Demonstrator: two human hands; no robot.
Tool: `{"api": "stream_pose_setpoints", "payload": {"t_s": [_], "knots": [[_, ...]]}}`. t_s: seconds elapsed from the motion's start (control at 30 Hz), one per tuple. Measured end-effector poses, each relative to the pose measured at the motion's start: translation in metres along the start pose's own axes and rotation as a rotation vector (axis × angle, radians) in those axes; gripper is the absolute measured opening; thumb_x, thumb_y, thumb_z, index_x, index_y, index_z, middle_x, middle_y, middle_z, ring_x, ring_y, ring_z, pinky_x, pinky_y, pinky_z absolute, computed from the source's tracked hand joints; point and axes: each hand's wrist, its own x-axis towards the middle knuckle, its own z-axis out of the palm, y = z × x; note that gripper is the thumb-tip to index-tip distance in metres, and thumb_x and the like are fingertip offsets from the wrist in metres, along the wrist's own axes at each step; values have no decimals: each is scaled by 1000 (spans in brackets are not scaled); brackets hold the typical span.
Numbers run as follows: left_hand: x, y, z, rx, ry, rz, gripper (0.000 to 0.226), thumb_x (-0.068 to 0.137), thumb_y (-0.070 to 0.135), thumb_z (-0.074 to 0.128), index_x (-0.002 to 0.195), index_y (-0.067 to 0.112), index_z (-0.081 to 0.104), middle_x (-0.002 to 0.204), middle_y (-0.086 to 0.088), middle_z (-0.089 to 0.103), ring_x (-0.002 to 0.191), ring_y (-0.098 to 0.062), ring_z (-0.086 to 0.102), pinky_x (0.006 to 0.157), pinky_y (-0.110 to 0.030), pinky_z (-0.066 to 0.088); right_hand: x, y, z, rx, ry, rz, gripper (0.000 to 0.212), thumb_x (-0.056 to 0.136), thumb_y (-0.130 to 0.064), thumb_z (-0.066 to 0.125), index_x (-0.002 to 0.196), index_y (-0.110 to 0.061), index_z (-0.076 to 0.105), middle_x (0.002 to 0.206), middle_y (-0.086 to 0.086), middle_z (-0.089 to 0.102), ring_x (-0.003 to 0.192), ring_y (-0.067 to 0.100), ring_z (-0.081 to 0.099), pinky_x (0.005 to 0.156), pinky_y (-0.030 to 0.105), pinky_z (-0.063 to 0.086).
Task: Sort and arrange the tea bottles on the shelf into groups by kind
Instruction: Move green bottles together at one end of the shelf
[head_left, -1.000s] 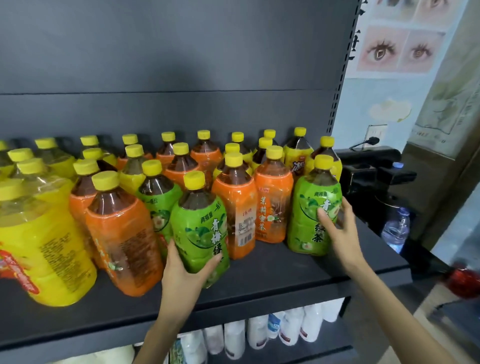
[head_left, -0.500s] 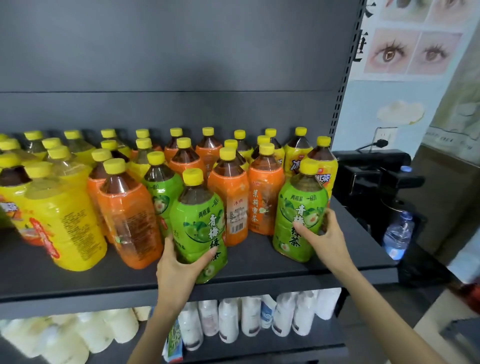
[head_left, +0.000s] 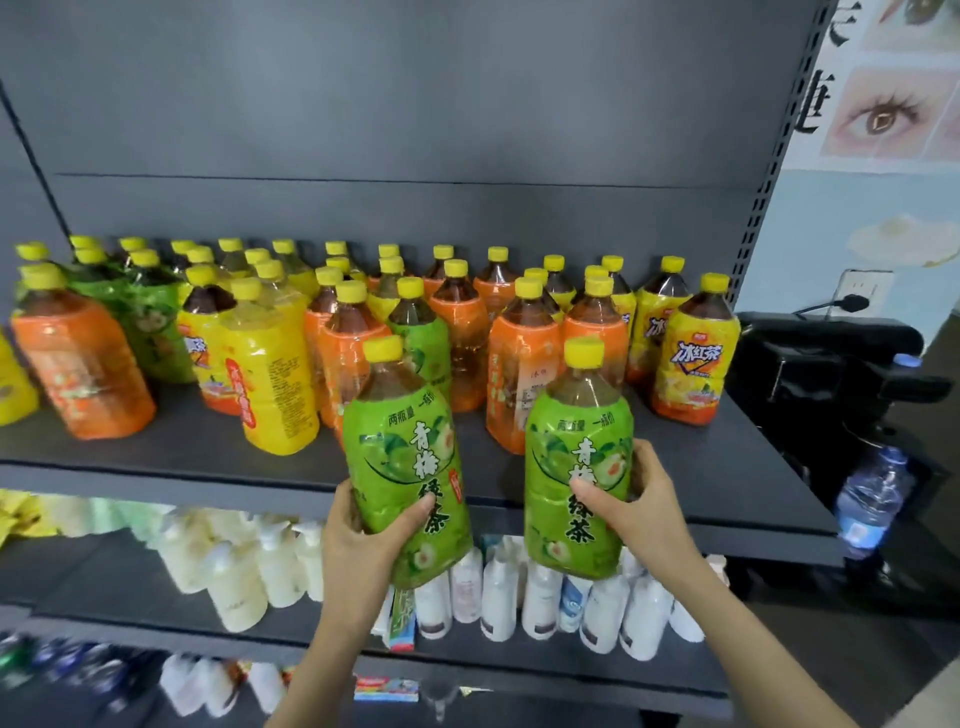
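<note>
Your left hand (head_left: 361, 543) curls round the lower body of one green tea bottle (head_left: 410, 462). Your right hand (head_left: 644, 501) grips a second green bottle (head_left: 574, 457) at mid-body. Both bottles hang just before the shelf (head_left: 727, 467) edge. They look full, heavy and slick-labelled, so grip the body, not the cap.
</note>
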Motion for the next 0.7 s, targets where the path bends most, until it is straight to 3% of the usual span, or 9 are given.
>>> {"api": "stream_pose_setpoints", "payload": {"t_s": [0.13, 0.27, 0.33, 0.4, 0.53, 0.6, 0.7], "knots": [[6, 14, -43, 1, 31, 28, 42, 68, 9, 79, 105, 19, 61, 98, 0, 71, 83, -11, 70, 61, -19, 55, -8, -5, 31, -56, -60, -5, 55, 57, -34, 84, 102, -26, 53, 96, -7, 69, 85, 4, 66, 73, 28, 53], [15, 29, -98, -2, 63, 56, 46, 63, 19, 78, 106, 16, 62, 94, 2, 73, 85, -15, 70, 61, -19, 55, -13, -13, 77, -30, -84, 5, 53, 59, -32, 84, 103, -28, 54, 97, -7, 69, 86, 5, 67, 75, 32, 55], [20, 35, -131, 5, 61, 61, 43, 64, 19, 82, 102, 17, 62, 91, 4, 74, 84, -15, 70, 60, -18, 53, -17, -21, 108, 0, -89, 5, 58, 56, -36, 84, 104, -26, 53, 99, -7, 68, 83, 2, 66, 70, 24, 54], [26, 40, -167, 26, 66, 54, 54, 58, 28, 89, 103, 17, 62, 93, 4, 74, 85, -15, 70, 62, -19, 54, -21, -28, 142, 23, -79, 10, 59, 57, -37, 85, 104, -24, 52, 99, -6, 67, 81, 0, 66, 64, 18, 52], [34, 49, -238, 45, 107, 53, 68, 43, 44, 83, 103, 20, 62, 94, 3, 73, 85, -15, 70, 64, -22, 56, -30, -35, 209, 61, -65, 16, 54, 57, -36, 79, 102, -26, 52, 100, -3, 67, 84, 5, 67, 71, 26, 53], [37, 53, -271, 54, 134, 52, 61, 50, 37, 89, 103, 22, 62, 94, 3, 73, 84, -14, 70, 64, -22, 57, -34, -38, 241, 74, -64, 23, 47, 63, -28, 80, 101, -27, 52, 101, -3, 67, 87, 8, 66, 75, 29, 54], [48, 58, -319, 61, 185, 40, 38, 67, 15, 79, 101, 23, 63, 91, 2, 73, 81, -14, 70, 60, -20, 56, -38, -42, 290, 108, -91, 36, 45, 68, -21, 80, 101, -28, 51, 101, -4, 67, 81, 1, 66, 67, 19, 52]]}}
